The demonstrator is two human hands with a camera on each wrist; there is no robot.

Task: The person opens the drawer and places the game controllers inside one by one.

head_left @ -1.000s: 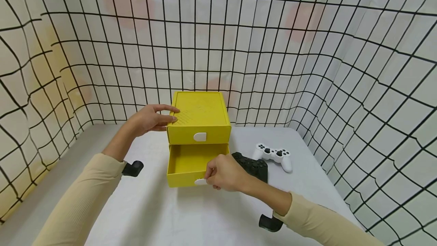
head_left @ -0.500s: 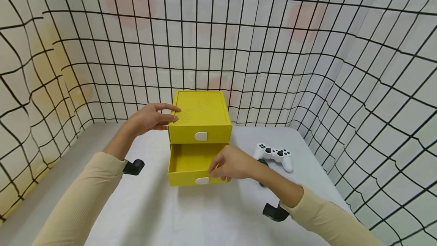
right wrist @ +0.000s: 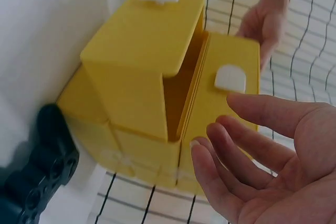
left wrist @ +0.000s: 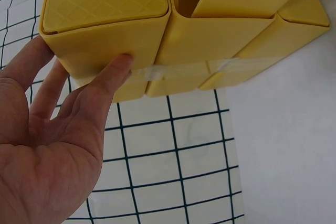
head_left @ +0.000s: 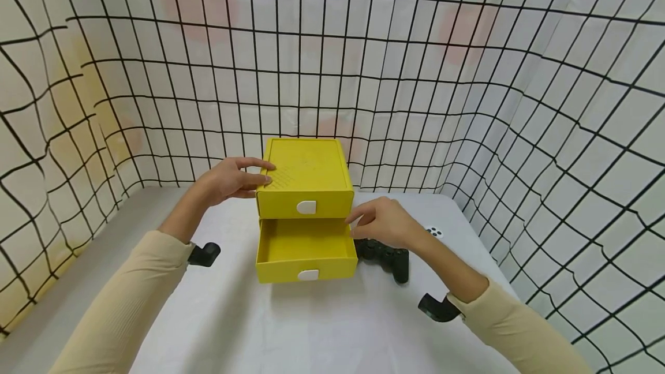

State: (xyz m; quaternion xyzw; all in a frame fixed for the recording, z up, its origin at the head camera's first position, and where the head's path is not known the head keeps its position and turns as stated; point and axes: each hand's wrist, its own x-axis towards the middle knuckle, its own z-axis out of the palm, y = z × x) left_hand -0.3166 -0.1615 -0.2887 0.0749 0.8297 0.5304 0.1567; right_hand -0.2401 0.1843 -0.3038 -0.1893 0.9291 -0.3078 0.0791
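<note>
A yellow drawer unit [head_left: 312,157] stands on the white table. Its top drawer [head_left: 280,206] is closed, while the drawer below [head_left: 335,270] is pulled out and shows a bare yellow inside. Each front has a white tab handle [head_left: 308,275]. My left hand [head_left: 228,179] rests on the unit's upper left edge, fingers fairly straight across the top and side. To the unit's right, my right hand [head_left: 385,223] hovers with loosely bent fingers and holds nothing; the right wrist view shows a gap between palm and unit. Below it lies a black game controller [head_left: 387,257], partly covered by the hand.
A white game controller [head_left: 434,232] lies farther right, mostly hidden behind the right forearm. Black netting [head_left: 322,79] over pale sheeting rises behind and at both sides. In the left wrist view, clear tape [left wrist: 226,64] runs along the unit's side.
My right hand has let go of the lower drawer's handle and moved up and right, past the unit's edge. The left hand stays put, and the drawer remains pulled out.
</note>
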